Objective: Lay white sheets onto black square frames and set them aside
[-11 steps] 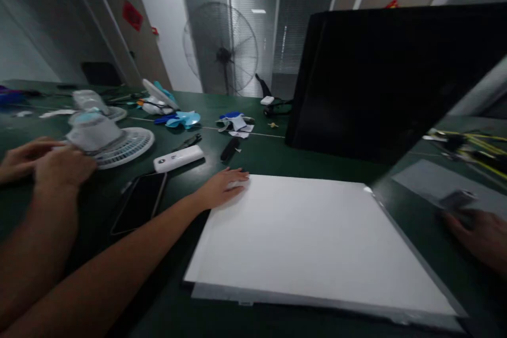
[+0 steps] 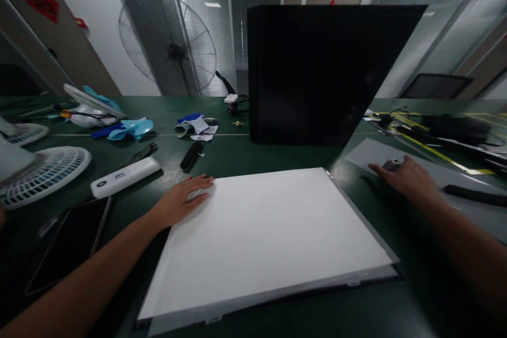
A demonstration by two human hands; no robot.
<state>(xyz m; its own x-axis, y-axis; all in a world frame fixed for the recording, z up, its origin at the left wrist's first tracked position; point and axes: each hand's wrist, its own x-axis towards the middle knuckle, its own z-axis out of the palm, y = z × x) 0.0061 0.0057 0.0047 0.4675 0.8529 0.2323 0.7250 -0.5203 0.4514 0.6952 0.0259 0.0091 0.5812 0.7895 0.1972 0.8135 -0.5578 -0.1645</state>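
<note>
My left hand [image 2: 184, 200] lies flat with its fingers stretched out on the far left corner of a white rectangular sheet [image 2: 269, 237]. Beneath that sheet, a clear film and a dark-edged panel show along its near side. On the right, my right hand [image 2: 414, 179] is closed around a small silver-grey object [image 2: 391, 165], whose kind I cannot make out. That hand is over a pale grey sheet [image 2: 364, 152] on the green table. A long black piece [image 2: 475, 195] lies across the same grey sheet, beside my right forearm.
Behind the white sheet stands a large black panel [image 2: 317, 74], like a screen. To the left are a white power bank [image 2: 124, 177], a phone [image 2: 71, 240], a black object [image 2: 192, 156] and white fan parts [image 2: 51, 169]. Yellow-edged strips [image 2: 431, 148] lie at right.
The view has turned right, so the table's things appear further left. Another person's hands have almost left the picture. More of my right hand and forearm shows; my left hand stays on the sheet.
</note>
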